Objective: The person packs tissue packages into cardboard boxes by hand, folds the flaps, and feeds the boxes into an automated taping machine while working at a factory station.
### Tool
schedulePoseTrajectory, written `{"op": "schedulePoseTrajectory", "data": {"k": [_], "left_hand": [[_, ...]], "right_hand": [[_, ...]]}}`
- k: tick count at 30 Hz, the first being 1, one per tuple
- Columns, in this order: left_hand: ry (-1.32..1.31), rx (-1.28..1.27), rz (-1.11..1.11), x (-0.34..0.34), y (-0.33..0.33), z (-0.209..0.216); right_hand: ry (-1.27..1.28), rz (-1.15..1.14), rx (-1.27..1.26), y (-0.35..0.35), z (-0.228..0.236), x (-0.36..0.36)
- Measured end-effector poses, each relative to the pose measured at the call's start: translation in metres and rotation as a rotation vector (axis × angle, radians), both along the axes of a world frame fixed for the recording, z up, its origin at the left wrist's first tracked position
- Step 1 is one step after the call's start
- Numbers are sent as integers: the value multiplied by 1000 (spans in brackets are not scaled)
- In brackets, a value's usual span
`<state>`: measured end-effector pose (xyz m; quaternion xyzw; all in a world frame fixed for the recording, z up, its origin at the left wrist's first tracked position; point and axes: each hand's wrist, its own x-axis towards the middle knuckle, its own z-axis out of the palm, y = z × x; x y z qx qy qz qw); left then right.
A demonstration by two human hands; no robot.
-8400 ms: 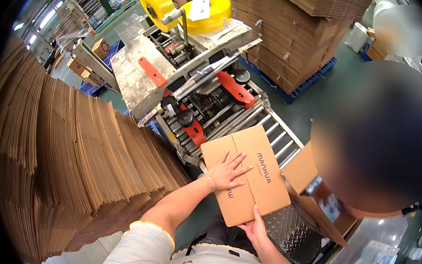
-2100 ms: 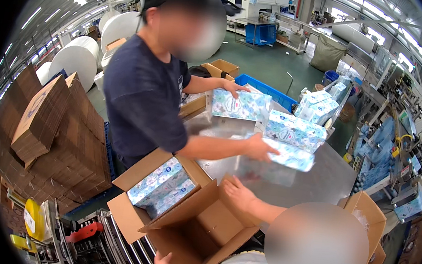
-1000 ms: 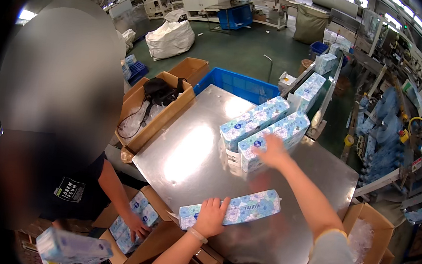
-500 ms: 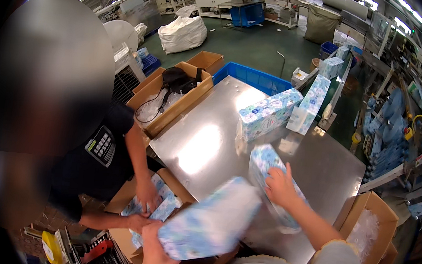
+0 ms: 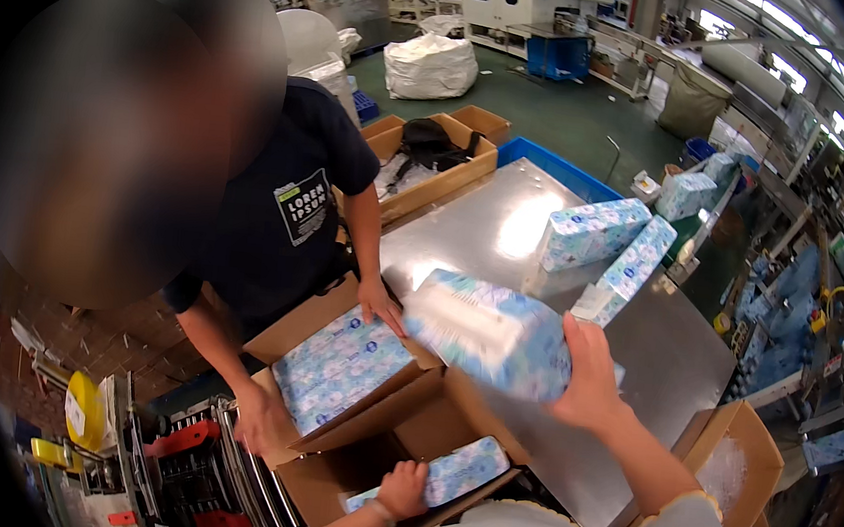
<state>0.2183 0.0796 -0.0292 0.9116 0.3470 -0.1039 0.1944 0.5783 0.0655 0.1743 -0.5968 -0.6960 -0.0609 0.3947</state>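
Observation:
My right hand grips one end of a blue floral tissue pack, raised above the near edge of the metal table. The pack's pale oval panel faces up and its edges are a little blurred. Lower down, my left hand is closed on another tissue pack, which lies narrow side up inside an open cardboard carton close to my body. Beside it stands a second carton filled with tissue packs. A co-worker's two hands rest at its sides.
Two more tissue packs, one upright and one slanting, stand on the metal table near the conveyor. A blue crate and a carton with a black bag border the far side. Rollers lie lower left.
My left hand has lowered its pack into the near carton. My right hand has lifted its pack off the table and leftward. The co-worker's hands have moved from the packs to the carton's sides.

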Motion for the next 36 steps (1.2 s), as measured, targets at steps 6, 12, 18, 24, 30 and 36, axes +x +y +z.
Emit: {"op": "schedulePoseTrajectory", "data": {"k": [6,12,18,24,30,36], "left_hand": [[126,-197,-164,-5,-9,-116],[28,-460,-15,-55,-16,-155],[-126,-799,393,-50,-8,13],[-349,-763,397,-48,22,41],[-198,-914,133,36,54,32],[-217,-1249,158,101,42,84]], "right_hand": [[87,618,-94,11,-41,-130],[-549,751,-732,67,-222,-204],[-612,562,-1346,60,-380,-218],[753,627,-1312,168,-131,-29],[321,-1227,-166,93,27,417],[347,-1189,-217,93,120,425]]}}
